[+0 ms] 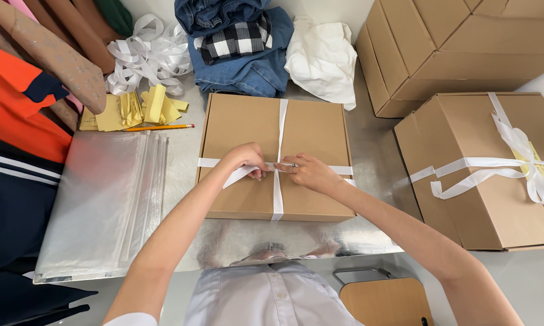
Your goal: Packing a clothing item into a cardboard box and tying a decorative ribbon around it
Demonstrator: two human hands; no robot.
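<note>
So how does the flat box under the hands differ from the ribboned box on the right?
The flat box is shallow and lies square to the table edge; the box on the right is deeper and sits turned at an angle. The flat box's ribbon is crossed but unknotted, pinched by the left hand and right hand; the other's ribbon is already tied in a bow. Both are brown cardboard with white ribbon.

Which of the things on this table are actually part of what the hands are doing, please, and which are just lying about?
In use:
- flat cardboard box
- white ribbon crossed over it
- left hand and right hand, both pinching the ribbon at the crossing

Lying about:
- clear plastic bags
- yellow paper slips and pencil
- loose ribbon pile
- folded jeans
- white cloth
- ribbon-tied box
</note>
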